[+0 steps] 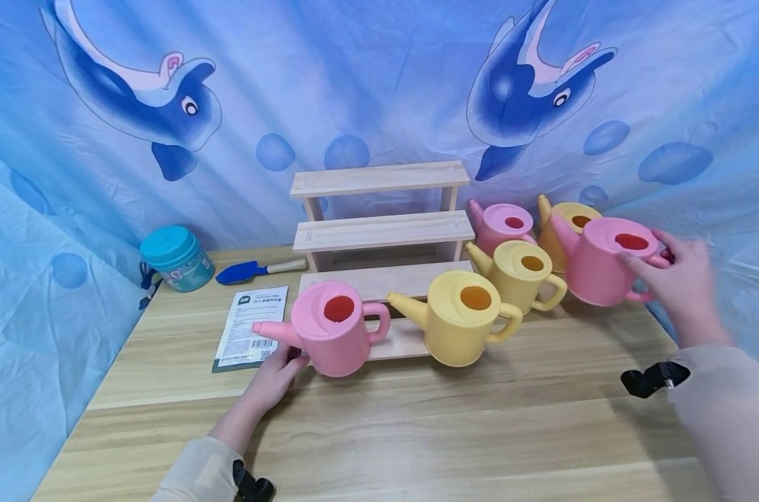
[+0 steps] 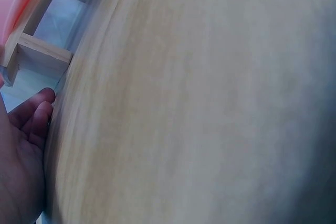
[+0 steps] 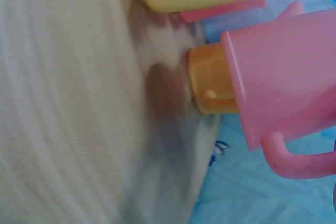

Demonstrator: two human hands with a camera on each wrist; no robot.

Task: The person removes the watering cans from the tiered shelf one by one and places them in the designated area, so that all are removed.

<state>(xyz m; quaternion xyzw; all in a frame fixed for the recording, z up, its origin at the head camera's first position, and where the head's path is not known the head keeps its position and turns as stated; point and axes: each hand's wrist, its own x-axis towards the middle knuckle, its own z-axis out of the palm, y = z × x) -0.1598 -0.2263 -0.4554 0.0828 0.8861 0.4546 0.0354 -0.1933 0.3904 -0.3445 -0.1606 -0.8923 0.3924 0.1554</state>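
My right hand (image 1: 683, 279) grips a pink watering can (image 1: 608, 261) by its handle side, at the right of the table. In the right wrist view this can (image 3: 289, 77) is off the table, before an orange-yellow can (image 3: 212, 80). My left hand (image 1: 272, 380) rests low at the left front corner of a stepped wooden shelf (image 1: 385, 233), its fingers (image 2: 39, 114) loosely bent with nothing seen between them. Just above it, another pink watering can (image 1: 332, 335) stands on the bottom step. A yellow watering can (image 1: 457, 324) stands to that can's right.
Right of the shelf are another yellow can (image 1: 520, 272), a pink can (image 1: 501, 226) and an orange-yellow can (image 1: 557, 237). On the left lie a blue trowel (image 1: 241, 272) and a printed packet (image 1: 250, 324), near a teal jar (image 1: 177, 258). A blue dolphin curtain (image 1: 379, 84) hangs behind.
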